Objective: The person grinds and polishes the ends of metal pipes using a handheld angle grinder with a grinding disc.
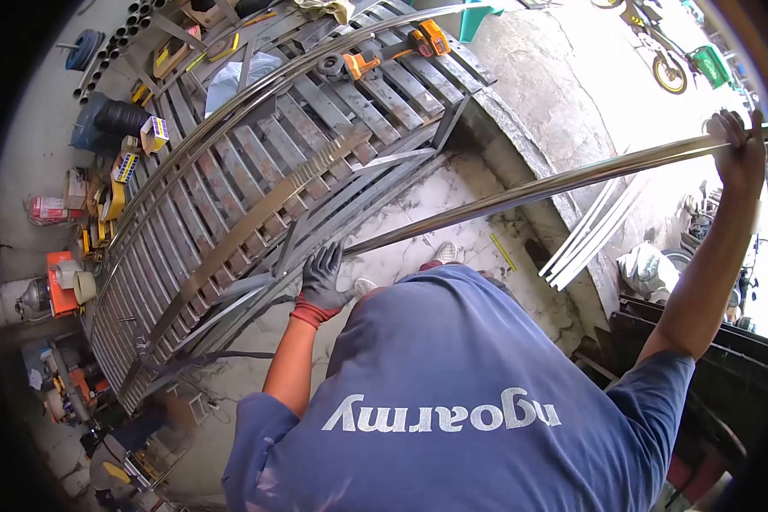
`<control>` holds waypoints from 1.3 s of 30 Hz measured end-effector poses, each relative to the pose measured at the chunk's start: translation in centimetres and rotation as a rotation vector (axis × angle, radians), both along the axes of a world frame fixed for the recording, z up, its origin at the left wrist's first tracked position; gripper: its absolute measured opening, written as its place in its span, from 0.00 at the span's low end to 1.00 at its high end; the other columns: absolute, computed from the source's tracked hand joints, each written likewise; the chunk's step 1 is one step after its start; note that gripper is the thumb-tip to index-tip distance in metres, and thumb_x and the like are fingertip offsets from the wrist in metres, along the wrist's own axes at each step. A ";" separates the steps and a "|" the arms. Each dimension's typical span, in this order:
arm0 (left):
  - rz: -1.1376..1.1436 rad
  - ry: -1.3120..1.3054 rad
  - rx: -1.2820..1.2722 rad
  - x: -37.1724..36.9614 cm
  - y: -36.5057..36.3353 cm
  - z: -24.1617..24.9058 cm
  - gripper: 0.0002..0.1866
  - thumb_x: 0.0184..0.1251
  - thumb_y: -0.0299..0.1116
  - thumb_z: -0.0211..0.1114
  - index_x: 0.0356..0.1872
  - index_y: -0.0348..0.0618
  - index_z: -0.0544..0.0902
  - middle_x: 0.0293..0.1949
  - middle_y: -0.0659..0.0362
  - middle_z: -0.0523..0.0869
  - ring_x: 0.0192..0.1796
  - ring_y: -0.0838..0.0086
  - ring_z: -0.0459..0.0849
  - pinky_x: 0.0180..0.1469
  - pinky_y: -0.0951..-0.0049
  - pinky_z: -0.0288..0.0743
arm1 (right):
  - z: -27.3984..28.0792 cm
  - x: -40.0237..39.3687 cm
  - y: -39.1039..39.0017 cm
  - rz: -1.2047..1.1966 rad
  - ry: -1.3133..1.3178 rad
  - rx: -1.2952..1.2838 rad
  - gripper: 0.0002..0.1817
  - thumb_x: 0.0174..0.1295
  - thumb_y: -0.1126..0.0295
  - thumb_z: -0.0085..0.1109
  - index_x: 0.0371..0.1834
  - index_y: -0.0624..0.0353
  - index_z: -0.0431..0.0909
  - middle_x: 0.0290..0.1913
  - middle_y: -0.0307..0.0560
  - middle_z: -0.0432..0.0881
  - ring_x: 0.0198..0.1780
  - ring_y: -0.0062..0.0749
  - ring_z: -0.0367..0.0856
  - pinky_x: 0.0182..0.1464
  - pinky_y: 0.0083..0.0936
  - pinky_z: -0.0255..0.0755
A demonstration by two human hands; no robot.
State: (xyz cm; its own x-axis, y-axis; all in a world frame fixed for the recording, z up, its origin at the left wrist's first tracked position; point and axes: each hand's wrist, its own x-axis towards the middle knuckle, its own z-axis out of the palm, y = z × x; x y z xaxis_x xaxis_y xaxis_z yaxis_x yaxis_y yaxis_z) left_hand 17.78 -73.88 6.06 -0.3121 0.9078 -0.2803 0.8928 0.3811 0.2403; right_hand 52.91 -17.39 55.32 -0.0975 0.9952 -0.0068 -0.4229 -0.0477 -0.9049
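A long, shiny metal tube (pixel 520 194) slants across in front of my body, rising to the right. It looks like more than one length lying together. My right hand (pixel 736 154), bare, grips it near its far right end, with a finger pointing up beside it. At the lower left end is my left hand (pixel 322 277), in a grey glove with a red cuff, its fingers over the tube's end. This glove is close beside the front edge of a slatted metal workbench (pixel 256 162).
An orange cordless angle grinder (pixel 384 58) lies on the bench near long curved metal strips (pixel 230 230). White bars (pixel 593 230) rest on the ground at right. Small boxes (pixel 154 134) and tools line the bench's left side. A motorcycle (pixel 657 47) stands outside.
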 end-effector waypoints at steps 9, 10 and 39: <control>0.524 -0.109 0.409 -6.1 -20.1 -6.8 0.14 0.60 0.45 0.82 0.29 0.47 0.92 0.29 0.45 0.89 0.33 0.46 0.89 0.39 0.51 0.82 | -1.3 -0.3 10.3 0.200 -0.168 0.017 0.29 0.88 0.46 0.54 0.49 0.68 0.69 0.37 0.48 0.71 0.34 0.37 0.70 0.47 0.36 0.75; 0.552 -0.112 0.425 -6.0 -21.7 -7.2 0.14 0.61 0.45 0.82 0.27 0.47 0.91 0.29 0.44 0.89 0.33 0.46 0.89 0.38 0.50 0.82 | -3.1 -2.2 9.3 0.168 -0.199 0.029 0.29 0.89 0.46 0.52 0.53 0.69 0.67 0.40 0.51 0.72 0.36 0.39 0.73 0.46 0.38 0.77; 0.608 0.552 0.221 -20.3 -16.2 16.8 0.09 0.48 0.34 0.78 0.33 0.48 0.93 0.32 0.49 0.91 0.38 0.47 0.90 0.47 0.47 0.82 | -46.1 -41.7 -8.1 0.845 -0.817 -0.634 0.15 0.82 0.61 0.58 0.54 0.63 0.82 0.41 0.48 0.86 0.44 0.46 0.92 0.50 0.46 0.91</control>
